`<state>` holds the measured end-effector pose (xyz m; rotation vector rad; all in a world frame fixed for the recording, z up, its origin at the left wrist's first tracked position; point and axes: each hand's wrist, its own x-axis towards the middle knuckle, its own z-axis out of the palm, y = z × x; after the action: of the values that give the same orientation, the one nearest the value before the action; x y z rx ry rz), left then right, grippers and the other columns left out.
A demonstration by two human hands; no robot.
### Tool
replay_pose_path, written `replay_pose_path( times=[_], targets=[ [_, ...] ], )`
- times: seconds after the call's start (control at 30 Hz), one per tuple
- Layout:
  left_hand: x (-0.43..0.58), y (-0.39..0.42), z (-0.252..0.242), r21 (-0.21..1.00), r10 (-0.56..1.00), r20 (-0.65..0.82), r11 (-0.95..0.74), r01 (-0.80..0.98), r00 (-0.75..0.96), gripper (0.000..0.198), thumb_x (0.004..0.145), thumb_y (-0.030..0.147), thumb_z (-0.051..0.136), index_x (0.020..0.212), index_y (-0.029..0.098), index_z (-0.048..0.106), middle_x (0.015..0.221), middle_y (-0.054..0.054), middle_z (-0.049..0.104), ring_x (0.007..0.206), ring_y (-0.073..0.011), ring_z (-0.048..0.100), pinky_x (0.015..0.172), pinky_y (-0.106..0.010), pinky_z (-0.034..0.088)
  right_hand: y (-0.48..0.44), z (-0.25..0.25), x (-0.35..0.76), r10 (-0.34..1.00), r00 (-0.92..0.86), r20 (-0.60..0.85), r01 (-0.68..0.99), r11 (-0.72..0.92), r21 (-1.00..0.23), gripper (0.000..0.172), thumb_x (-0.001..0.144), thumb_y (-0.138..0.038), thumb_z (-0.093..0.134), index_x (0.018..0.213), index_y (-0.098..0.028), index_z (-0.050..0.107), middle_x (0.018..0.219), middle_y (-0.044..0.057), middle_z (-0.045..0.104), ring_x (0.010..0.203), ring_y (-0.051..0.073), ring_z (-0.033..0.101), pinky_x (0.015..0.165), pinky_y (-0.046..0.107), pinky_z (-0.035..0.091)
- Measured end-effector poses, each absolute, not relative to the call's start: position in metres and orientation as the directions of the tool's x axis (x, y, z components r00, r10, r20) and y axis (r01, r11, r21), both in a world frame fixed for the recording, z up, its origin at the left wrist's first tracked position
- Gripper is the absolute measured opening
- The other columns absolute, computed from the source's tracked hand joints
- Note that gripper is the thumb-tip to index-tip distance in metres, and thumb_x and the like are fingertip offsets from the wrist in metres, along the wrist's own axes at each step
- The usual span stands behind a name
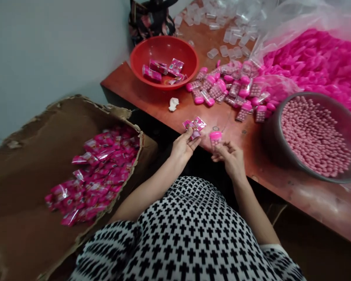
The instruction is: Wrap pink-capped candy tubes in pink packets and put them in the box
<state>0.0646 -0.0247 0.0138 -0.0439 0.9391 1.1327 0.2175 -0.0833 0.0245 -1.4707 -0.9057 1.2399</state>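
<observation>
1. We see the left hand (183, 147) nearer the person than the red bowl (138, 58), at the edge of the table (152, 98). Its thumb and fingers pinch a few pink sachets (195, 125).
2. The right hand (232, 158), below and right of the red bowl, holds a small pink-capped tube (215, 139) upright. Its fingertips are curled closed round the tube's lower part.
3. More sachets lie inside the red bowl, and filled tubes (222, 88) are heaped just to its right.
4. Far right of the red bowl stands a grey bowl (270, 132) of pink pellets. Lower left of the red bowl, a cardboard box (32, 148) holds pink packets.
</observation>
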Motion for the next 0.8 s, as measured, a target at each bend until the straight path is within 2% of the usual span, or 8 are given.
replay_pose_path(
  times=[0.13,0.33,0.5,0.67,0.8],
  targets=[
    [0.067,-0.025,0.016,0.393,0.771,-0.627,0.432,-0.811,0.107,0.015,0.075,0.022,0.073,0.074,0.013,0.061,0.073,-0.003,0.068,0.067,-0.0134,0.067,0.069,-0.026,0.055,-0.101,0.027,0.177,0.953,0.178,-0.246,-0.143,-0.222,-0.964,0.032,0.072,-0.042,0.071,0.089,-0.019,0.056,0.073,-0.001,0.071,0.051,0.011,0.065,0.047,0.022,0.056],
    [0.073,-0.030,0.015,0.405,0.806,-0.580,0.416,-0.815,0.123,0.019,0.071,0.024,0.076,0.074,0.013,0.061,0.070,0.000,0.066,0.060,-0.0093,0.062,0.062,-0.022,0.051,-0.097,0.019,0.166,0.943,0.250,-0.221,-0.159,-0.185,-0.970,0.030,0.074,-0.041,0.070,0.089,-0.020,0.054,0.066,-0.004,0.069,0.047,0.011,0.063,0.046,0.023,0.056],
    [0.077,-0.032,0.016,0.414,0.819,-0.557,0.418,-0.809,0.138,0.022,0.069,0.024,0.078,0.072,0.013,0.060,0.064,0.001,0.063,0.054,-0.0087,0.059,0.055,-0.021,0.048,-0.094,0.017,0.169,0.943,0.247,-0.225,-0.210,-0.175,-0.962,0.031,0.074,-0.040,0.071,0.089,-0.019,0.054,0.067,-0.003,0.069,0.047,0.011,0.064,0.044,0.022,0.056],
    [0.074,-0.029,0.016,0.388,0.808,-0.578,0.397,-0.832,0.116,0.015,0.073,0.021,0.074,0.075,0.014,0.061,0.071,-0.001,0.067,0.066,-0.0116,0.065,0.071,-0.026,0.054,-0.093,0.019,0.172,0.935,0.270,-0.232,-0.228,-0.172,-0.958,0.031,0.073,-0.041,0.071,0.087,-0.020,0.053,0.066,-0.003,0.069,0.046,0.011,0.064,0.043,0.022,0.055],
    [0.076,-0.029,0.015,0.378,0.803,-0.583,0.403,-0.834,0.124,0.012,0.075,0.020,0.072,0.075,0.014,0.061,0.071,-0.001,0.067,0.065,-0.0108,0.065,0.070,-0.025,0.053,-0.094,0.021,0.171,0.937,0.282,-0.205,-0.217,-0.146,-0.965,0.030,0.073,-0.039,0.072,0.087,-0.020,0.053,0.064,-0.004,0.068,0.047,0.011,0.064,0.043,0.022,0.055]
  ],
)
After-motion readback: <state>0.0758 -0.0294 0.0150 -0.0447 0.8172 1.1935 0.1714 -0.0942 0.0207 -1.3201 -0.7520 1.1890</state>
